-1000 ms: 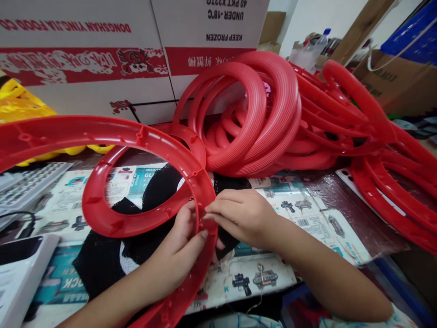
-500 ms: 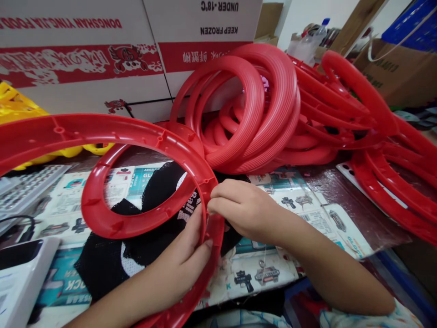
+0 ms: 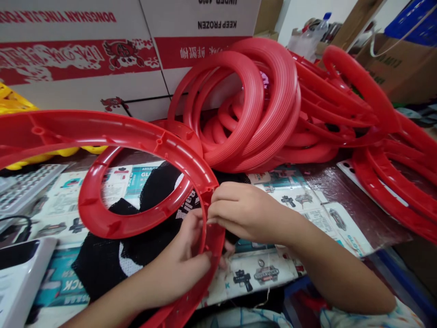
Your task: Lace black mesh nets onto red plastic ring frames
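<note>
A large red plastic ring [image 3: 133, 130], hollow on the side facing me with ribs and small pegs, sweeps from the left edge round to the lower middle. My left hand [image 3: 186, 257] is closed around its near right part, thumb on the inside and some fingertips showing beyond the outer edge. Higher on the same part, my right hand [image 3: 244, 212] is closed, its fingers pinched against the rim; anything small between them is hidden. A smaller red curved piece [image 3: 112, 225] shows through the ring, above black mesh fabric [image 3: 99, 259] with white patches and lettering.
Red ribbed rings [image 3: 252, 109] are heaped behind my hands. More red curved pieces [image 3: 382, 155] lie at right. A white carton [image 3: 82, 95] stands behind, yellow parts [image 3: 13, 102] at far left. A white device [image 3: 27, 278] sits front left. Printed cardboard [image 3: 259, 273] covers the table.
My left fingers have shifted on the ring: the index is more bent and fingertips now show beyond the outer edge. My right hand stays at nearly the same spot. The view has moved slightly.
</note>
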The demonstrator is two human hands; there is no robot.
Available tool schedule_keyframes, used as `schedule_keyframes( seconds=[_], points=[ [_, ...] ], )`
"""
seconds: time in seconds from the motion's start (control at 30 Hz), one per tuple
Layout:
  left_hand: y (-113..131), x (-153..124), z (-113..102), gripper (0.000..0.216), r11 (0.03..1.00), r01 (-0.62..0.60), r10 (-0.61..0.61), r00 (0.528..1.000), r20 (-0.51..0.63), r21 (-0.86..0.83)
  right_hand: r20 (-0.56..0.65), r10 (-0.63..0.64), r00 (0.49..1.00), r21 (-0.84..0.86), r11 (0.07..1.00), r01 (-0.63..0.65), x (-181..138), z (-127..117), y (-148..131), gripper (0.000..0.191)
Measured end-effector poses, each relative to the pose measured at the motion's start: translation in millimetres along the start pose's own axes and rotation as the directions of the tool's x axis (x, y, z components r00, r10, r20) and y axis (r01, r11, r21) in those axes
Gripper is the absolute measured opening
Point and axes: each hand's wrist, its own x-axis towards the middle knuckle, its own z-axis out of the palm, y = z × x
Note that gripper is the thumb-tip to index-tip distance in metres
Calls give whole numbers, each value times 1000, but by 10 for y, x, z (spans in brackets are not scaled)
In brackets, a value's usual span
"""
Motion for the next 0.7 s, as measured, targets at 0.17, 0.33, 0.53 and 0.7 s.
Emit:
schedule_keyframes(
  seconds=[0.17,0.33,0.53,0.7],
  points=[
    [-19,-22,-42,50,1000,10,-10,999,-39,9,-10,-5,1000,11,1000,5,3,16,-9,26],
    [-7,-15,-58,36,992,5,12,991,-135,126,-47,9,999,-6,1000,-9,-8,31,-3,24],
    [-65,32,-76,42,927,-142,210,964,-165,347,-74,19,997,-132,991,-29,-20,90,-20,31],
    [-28,31,-44,35,969,-106,142,978,-154,225,-77,-6,997,-159,987,-7,-17,116,-41,31]
  ],
)
